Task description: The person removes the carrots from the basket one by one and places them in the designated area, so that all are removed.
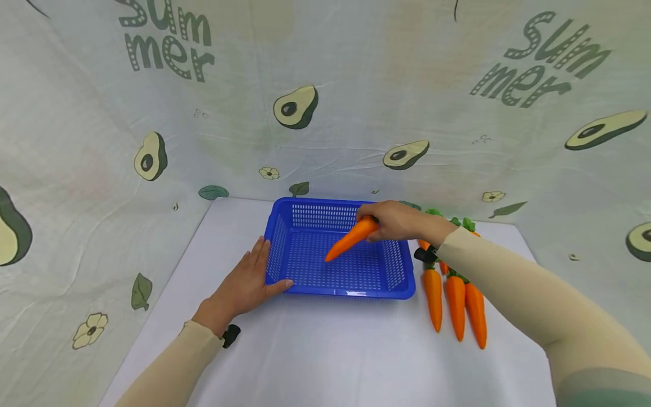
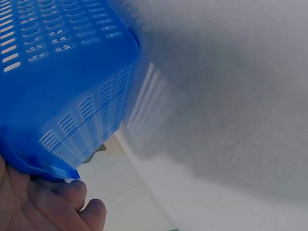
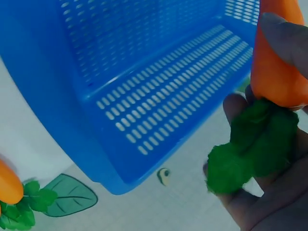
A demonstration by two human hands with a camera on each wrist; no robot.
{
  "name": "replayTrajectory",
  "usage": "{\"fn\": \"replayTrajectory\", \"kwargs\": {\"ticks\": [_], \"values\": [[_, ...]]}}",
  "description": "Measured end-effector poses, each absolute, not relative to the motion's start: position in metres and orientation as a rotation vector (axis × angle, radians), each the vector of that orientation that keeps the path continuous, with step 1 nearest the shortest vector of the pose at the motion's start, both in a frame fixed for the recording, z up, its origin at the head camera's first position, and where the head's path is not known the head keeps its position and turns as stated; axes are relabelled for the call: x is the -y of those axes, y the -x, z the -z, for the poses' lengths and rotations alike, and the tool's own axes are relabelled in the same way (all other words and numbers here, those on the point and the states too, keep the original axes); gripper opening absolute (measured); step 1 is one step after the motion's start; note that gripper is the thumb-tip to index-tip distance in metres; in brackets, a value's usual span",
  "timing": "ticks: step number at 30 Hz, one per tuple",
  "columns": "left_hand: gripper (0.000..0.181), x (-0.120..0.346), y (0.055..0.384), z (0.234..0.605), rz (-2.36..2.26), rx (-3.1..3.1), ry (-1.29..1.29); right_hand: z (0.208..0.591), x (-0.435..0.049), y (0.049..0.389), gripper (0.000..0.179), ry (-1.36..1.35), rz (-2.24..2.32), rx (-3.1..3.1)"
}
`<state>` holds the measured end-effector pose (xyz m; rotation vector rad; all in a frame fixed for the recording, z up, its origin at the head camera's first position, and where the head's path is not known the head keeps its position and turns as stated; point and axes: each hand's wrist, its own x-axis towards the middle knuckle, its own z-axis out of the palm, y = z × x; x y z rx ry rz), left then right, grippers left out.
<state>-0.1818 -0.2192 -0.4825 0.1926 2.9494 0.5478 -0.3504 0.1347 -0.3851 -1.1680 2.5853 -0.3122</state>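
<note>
A blue plastic basket (image 1: pixel 333 257) with slotted walls stands on the white tabletop. Over its inside, my right hand (image 1: pixel 389 219) grips an orange carrot (image 1: pixel 353 238) near its top, the tip angled down to the left. The carrot's green leaves (image 3: pixel 260 139) stick out beside the fingers in the right wrist view. At the basket's front left corner, my left hand (image 1: pixel 249 282) rests against the rim, fingers fairly straight along the left side and thumb across the front edge. In the left wrist view, fingertips (image 2: pixel 72 192) show right at the rim.
Several more carrots (image 1: pixel 456 302) with green tops lie right of the basket, partly hidden under the right forearm. A cloth backdrop (image 1: pixel 346 135) printed with avocados and leaves rises behind the white tabletop (image 1: pixel 315 350).
</note>
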Motion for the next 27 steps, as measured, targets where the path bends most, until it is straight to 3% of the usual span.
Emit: {"fn": "replayTrajectory", "kwargs": {"ticks": [18, 27], "values": [[0.124, 0.217, 0.18, 0.482, -0.549, -2.945, -0.186, 0.364, -0.156, 0.321, 0.062, 1.067, 0.607, -2.689], [0.126, 0.217, 0.181, 0.484, -0.58, -2.932, -0.196, 0.365, -0.171, 0.309, 0.051, 1.023, 0.797, -2.659]]}}
